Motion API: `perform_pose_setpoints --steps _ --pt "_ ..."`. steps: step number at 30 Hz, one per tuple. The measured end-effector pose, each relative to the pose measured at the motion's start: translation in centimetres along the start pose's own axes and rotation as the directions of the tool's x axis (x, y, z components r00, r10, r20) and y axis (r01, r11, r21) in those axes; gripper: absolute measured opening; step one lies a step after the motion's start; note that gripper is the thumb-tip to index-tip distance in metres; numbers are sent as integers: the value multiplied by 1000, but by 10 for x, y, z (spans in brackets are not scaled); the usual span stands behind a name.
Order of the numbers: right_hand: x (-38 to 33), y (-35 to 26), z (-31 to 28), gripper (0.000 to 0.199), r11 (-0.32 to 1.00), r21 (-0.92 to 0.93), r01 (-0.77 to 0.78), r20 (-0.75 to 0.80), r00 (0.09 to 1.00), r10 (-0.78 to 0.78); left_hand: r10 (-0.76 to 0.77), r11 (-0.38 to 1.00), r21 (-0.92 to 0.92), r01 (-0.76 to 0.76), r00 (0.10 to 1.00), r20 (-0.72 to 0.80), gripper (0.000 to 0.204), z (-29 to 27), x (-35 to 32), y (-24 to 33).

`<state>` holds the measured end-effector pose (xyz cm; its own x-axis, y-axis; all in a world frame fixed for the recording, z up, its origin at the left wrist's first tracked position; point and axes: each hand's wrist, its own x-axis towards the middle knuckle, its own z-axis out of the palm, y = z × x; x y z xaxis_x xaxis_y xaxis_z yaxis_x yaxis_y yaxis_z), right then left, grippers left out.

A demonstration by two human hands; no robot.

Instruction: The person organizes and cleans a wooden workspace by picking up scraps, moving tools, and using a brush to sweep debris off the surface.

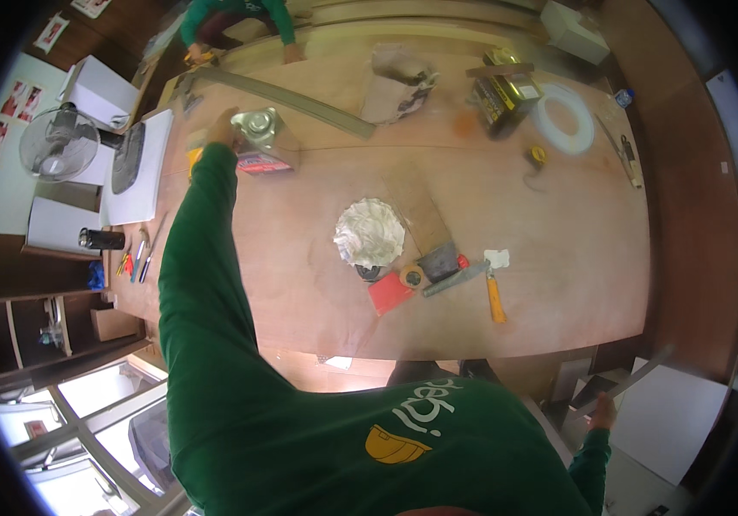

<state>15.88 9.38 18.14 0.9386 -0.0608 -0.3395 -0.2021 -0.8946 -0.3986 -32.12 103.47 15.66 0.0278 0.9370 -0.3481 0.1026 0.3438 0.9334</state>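
Note:
My left arm stretches to the far left of the table, and my left hand [218, 131] is beside a square metal can [267, 142]. A yellow item [194, 160] shows by its wrist; the fingers are too blurred to tell whether they grip anything. Low at the right, off the table's edge, my right hand [600, 413] is closed on a long, flat grey strip [640, 371] that looks like a blade. A dark piece [591, 389] shows beside that hand; the strip's kind is unclear.
Mid-table are a crumpled white wrap [370, 233], a red scraper [390, 293], a tape roll [412, 275] and a yellow-handled putty knife [495, 297]. Beyond lie a long grey strip [292, 101], a dark can [505, 99] and white tubing [564, 119]. Across the table, a person's hand [292, 54] touches it.

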Motion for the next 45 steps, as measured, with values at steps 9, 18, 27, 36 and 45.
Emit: perform_pose_setpoints --steps 9,18,27,36,45 --pt "-41 13 -25 38 898 -344 273 -22 954 -299 769 371 681 -632 620 156 31 -21 192 -43" --pt "-76 -70 -16 44 909 -364 202 -4 976 -218 579 506 715 -482 805 133 38 -17 239 -13" --pt "-67 -122 27 42 904 -308 297 92 955 -283 790 483 838 -253 539 -293 71 27 101 -1" --pt "-48 -136 71 36 886 -244 394 244 909 -337 174 508 779 -368 929 325 44 81 -152 -277" --pt "-31 -154 93 42 770 -232 595 302 796 -524 18 538 799 -268 951 308 42 63 -182 -339"
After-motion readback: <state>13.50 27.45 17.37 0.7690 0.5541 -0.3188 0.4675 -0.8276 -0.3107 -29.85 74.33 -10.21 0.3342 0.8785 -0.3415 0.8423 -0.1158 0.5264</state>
